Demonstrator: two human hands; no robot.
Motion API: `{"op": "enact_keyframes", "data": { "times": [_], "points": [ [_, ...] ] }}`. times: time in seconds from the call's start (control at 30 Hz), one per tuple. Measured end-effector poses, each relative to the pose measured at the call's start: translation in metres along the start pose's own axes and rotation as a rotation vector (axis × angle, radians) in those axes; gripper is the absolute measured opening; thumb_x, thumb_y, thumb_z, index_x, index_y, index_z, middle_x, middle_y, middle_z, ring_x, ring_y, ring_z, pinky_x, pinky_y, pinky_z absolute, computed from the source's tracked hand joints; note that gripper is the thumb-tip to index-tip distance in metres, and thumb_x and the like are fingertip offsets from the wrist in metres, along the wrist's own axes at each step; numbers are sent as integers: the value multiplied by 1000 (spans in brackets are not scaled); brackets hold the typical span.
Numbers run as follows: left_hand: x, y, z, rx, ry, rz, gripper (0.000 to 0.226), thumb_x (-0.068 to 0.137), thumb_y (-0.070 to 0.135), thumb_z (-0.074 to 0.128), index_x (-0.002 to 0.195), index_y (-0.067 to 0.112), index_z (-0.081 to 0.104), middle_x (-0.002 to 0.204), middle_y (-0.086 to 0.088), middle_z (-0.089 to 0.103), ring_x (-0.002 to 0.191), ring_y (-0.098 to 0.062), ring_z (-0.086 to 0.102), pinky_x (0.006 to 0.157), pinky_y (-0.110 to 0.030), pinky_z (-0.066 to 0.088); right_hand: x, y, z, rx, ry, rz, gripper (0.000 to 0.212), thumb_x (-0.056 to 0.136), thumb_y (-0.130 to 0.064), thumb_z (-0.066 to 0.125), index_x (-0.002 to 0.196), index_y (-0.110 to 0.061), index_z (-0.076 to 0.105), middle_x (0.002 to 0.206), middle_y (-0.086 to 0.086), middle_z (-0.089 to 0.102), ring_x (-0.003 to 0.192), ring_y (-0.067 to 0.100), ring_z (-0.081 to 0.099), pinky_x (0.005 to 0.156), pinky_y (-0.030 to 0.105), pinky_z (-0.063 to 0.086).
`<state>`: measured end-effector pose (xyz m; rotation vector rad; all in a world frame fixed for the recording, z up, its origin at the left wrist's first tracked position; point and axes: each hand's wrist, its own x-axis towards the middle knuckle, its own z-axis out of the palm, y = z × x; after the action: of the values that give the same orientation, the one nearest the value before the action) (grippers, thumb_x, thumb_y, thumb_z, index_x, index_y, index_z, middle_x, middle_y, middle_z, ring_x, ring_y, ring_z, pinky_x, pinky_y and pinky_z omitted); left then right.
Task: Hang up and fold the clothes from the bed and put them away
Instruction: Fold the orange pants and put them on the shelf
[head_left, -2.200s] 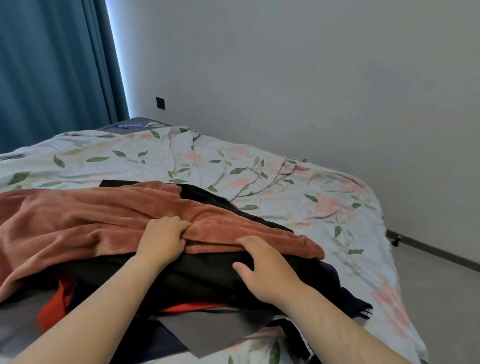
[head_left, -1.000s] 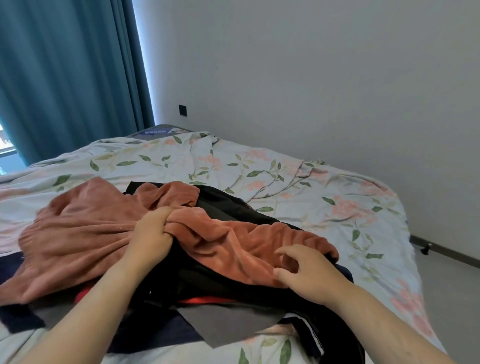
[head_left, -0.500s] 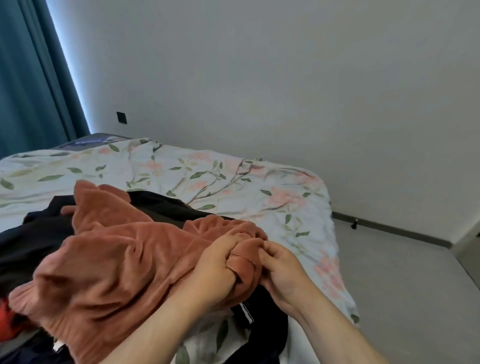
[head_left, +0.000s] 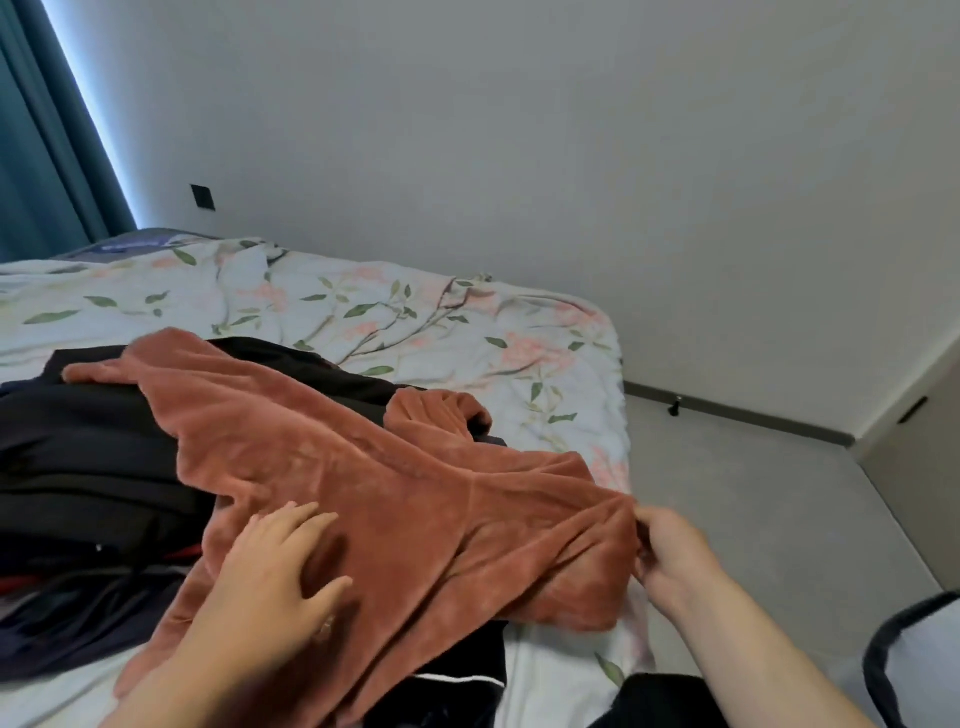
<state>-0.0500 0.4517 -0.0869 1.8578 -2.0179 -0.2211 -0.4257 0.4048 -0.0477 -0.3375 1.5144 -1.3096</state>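
The rust fleece garment (head_left: 415, 483) lies spread over the pile of dark clothes (head_left: 93, 457), toward the right edge of the bed (head_left: 467, 322). Our left hand (head_left: 275, 571) rests flat on it, fingers straight and spread, gripping nothing. Our right hand (head_left: 675, 551) pinches the garment's right end just at the bed's right edge. To do this step well, we judge, we should draw the cloth taut between the two hands and ease it off the pile so that only the fleece comes along. Then we should find a seam or shoulder before any fold or hanger. The far part of the bed gives us room to lay it flat. Beyond the right edge the floor (head_left: 753, 493) is open, but loose cloth could slide off there. A dark-rimmed object (head_left: 874, 665) stands at the near right.
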Motion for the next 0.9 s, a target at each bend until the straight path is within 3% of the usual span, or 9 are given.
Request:
{"op": "enact_keyframes", "data": {
  "times": [0.07,0.17,0.3,0.37,0.47,0.6,0.67,0.8,0.9],
  "points": [
    [-19,-21,5,24,-67,-113,97,60,81,41,136,24,58,140,5,54,132,-19,47,112,-37,36,-2,11,2,-212,54,-84,22,76,8,52,71,-9,65,62,4,65,53,16,58,53,27,48],
    [-46,-40,16,118,-133,-171,103,56,91,39,138,29,55,140,14,51,131,-15,46,107,-34,39,-31,34,20,-524,46,-367,25,74,0,53,79,-19,68,95,3,72,94,26,64,90,40,51],
    [-62,-53,21,-53,-50,-370,113,53,87,57,145,24,42,146,-3,42,133,-27,41,107,-45,41,-74,65,36,-838,121,-899,36,80,0,54,102,-28,62,121,-14,46,117,6,37,102,25,28],
    [-70,-58,20,-160,-66,-467,106,55,84,63,144,34,32,134,2,52,120,-25,53,93,-44,49,-88,81,42,-969,-152,-1043,33,79,3,54,100,-19,67,116,-10,53,112,7,42,101,16,28],
    [-78,-66,13,-172,-208,-481,90,59,81,66,134,46,31,114,18,58,106,-20,63,80,-36,50,-104,103,53,-1294,-714,-925,28,89,-6,48,106,-17,67,114,-7,58,111,14,49,97,18,38],
    [-77,-62,-1,-85,-381,-385,25,79,52,70,94,33,61,93,14,67,93,-14,65,79,-32,50,-118,134,70,-1452,-957,-804,31,96,-24,52,126,-25,60,131,-8,54,126,16,46,106,32,41],
    [-78,-55,-3,-479,-368,-457,4,91,26,68,91,22,70,91,4,74,90,-17,70,83,-35,53,-125,145,74,-1438,-985,-824,48,93,-36,59,140,-27,52,141,-9,49,132,14,42,111,27,36],
    [-74,-13,-6,-1634,-343,-767,39,96,23,54,120,-5,63,120,-27,66,112,-36,66,94,-45,55,-133,148,68,-1271,-1011,-774,95,69,-62,76,149,-42,29,146,-21,37,135,4,36,113,25,32],
    [-68,20,-11,-2047,-482,-812,47,106,21,37,130,-17,51,141,-28,45,132,-31,46,122,-37,19,-137,142,58,-1118,-850,-684,121,55,-74,75,149,-58,1,150,-37,19,137,-9,23,114,23,28]
  ]
}}
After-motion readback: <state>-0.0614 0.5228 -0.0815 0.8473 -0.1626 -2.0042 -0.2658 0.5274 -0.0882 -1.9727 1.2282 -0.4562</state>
